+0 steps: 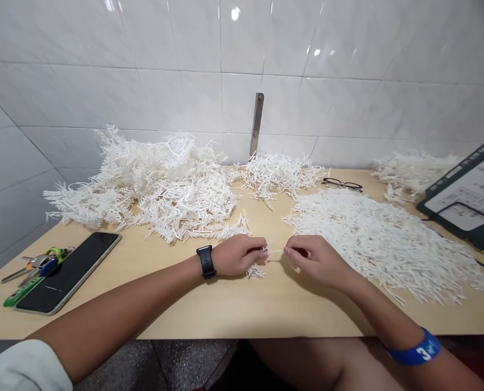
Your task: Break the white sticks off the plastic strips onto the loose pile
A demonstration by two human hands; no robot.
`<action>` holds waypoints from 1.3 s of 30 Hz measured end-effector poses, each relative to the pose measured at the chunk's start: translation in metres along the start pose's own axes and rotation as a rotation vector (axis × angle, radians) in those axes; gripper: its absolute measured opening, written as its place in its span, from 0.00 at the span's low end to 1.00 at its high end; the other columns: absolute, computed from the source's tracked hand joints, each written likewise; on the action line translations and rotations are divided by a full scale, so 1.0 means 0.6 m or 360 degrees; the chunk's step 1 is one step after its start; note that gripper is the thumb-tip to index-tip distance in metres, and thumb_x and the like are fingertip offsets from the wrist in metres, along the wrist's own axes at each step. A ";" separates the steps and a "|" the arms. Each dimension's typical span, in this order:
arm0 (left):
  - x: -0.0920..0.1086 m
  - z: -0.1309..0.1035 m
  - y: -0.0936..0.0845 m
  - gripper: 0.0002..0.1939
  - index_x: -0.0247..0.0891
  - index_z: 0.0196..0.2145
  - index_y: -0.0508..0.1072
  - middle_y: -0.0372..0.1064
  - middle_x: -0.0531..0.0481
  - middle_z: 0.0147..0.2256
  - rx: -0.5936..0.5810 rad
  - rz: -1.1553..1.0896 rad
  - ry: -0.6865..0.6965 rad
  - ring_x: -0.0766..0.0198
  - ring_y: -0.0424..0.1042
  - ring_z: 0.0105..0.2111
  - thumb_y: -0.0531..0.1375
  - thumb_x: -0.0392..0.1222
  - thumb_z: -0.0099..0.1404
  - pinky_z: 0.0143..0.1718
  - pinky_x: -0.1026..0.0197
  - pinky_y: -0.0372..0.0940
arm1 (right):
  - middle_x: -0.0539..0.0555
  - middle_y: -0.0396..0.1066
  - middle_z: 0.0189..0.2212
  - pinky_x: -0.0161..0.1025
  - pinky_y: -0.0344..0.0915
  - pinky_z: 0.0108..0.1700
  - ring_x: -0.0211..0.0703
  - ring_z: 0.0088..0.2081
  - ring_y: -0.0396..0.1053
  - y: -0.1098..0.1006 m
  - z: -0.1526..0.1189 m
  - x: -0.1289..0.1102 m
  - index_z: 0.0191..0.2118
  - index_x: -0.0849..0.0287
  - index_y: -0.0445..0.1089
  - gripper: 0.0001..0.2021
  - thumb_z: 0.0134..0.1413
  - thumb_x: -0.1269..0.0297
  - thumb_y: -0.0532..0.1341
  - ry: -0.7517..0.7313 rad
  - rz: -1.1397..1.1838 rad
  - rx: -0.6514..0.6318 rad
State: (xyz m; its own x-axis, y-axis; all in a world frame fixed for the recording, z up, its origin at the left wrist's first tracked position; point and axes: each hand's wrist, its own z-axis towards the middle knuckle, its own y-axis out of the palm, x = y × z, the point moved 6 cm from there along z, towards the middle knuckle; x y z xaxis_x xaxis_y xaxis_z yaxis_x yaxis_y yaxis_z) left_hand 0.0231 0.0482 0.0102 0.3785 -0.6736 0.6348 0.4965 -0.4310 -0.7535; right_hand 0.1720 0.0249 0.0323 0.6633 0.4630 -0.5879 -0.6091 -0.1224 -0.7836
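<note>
My left hand (238,255), with a black watch on its wrist, is closed in a pinch on a thin white branching strand (275,251). The other end of that strand sits between the thumb and forefinger of my right hand (313,259), so it spans the short gap between both hands. Small white strands (255,270) lie on the table beneath my left hand, and a few more (238,227) lie just behind it. To the right of my right hand spreads a wide, flat layer of white strands (376,239).
A tall tangled heap of white strands (156,190) stands at the back left, with a smaller pile (280,172) beside it. Eyeglasses (343,184) lie behind the flat layer. At left are a phone (68,274) and keys (42,264). A dark printed box (465,190) leans at right.
</note>
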 end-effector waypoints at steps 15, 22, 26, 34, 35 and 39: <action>-0.061 0.004 -0.032 0.22 0.37 0.31 0.59 0.55 0.57 0.23 0.0379 -0.0960 -0.0264 0.70 0.54 0.24 0.55 0.61 0.64 0.28 0.65 0.52 | 0.57 0.75 0.40 0.45 0.64 0.43 0.50 0.42 0.71 -0.081 0.003 0.121 0.43 0.56 0.73 0.16 0.55 0.73 0.51 0.0109 -0.0488 0.0417; -0.053 0.005 -0.017 0.24 0.37 0.36 0.61 0.62 0.55 0.27 0.0338 -0.1246 -0.0254 0.69 0.62 0.27 0.64 0.58 0.58 0.31 0.64 0.57 | 0.60 0.71 0.53 0.55 0.58 0.57 0.55 0.56 0.65 -0.036 0.026 0.053 0.51 0.57 0.72 0.19 0.57 0.75 0.52 0.0008 -0.0454 0.0567; -0.048 0.004 -0.020 0.23 0.37 0.37 0.61 0.64 0.55 0.27 0.0362 -0.1264 -0.0226 0.69 0.63 0.28 0.63 0.58 0.59 0.33 0.64 0.59 | 0.59 0.73 0.50 0.46 0.69 0.46 0.50 0.47 0.71 0.009 0.037 0.028 0.52 0.56 0.70 0.18 0.62 0.54 0.56 0.0280 0.0431 0.0320; -0.040 0.002 -0.017 0.22 0.37 0.38 0.63 0.57 0.59 0.23 0.0423 -0.1041 -0.0326 0.73 0.54 0.21 0.60 0.59 0.61 0.23 0.68 0.51 | 0.50 0.70 0.29 0.36 0.62 0.31 0.36 0.27 0.65 0.080 0.046 0.012 0.40 0.60 0.71 0.15 0.54 0.53 0.61 0.0366 0.0919 -0.0128; -0.040 0.003 -0.016 0.22 0.37 0.38 0.64 0.55 0.60 0.21 0.0402 -0.0994 -0.0359 0.73 0.52 0.20 0.60 0.60 0.61 0.22 0.68 0.48 | 0.48 0.67 0.26 0.35 0.59 0.28 0.35 0.25 0.61 0.080 0.044 0.012 0.40 0.60 0.70 0.14 0.54 0.55 0.61 0.0376 0.0871 -0.0148; -0.041 0.005 -0.017 0.22 0.36 0.39 0.69 0.49 0.61 0.18 0.0321 -0.0744 -0.0467 0.73 0.47 0.19 0.61 0.59 0.60 0.21 0.67 0.43 | 0.44 0.57 0.21 0.34 0.50 0.25 0.34 0.23 0.52 0.070 0.036 0.013 0.39 0.60 0.70 0.12 0.51 0.58 0.61 0.0393 0.0656 -0.0154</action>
State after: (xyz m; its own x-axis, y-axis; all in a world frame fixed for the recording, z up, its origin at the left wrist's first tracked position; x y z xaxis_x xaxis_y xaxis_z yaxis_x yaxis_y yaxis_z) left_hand 0.0109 0.0709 0.0025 0.2695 -0.2325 0.9345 0.7910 -0.5001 -0.3526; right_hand 0.1422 0.0427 -0.0011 0.4656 0.1383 -0.8741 -0.8073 -0.3384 -0.4835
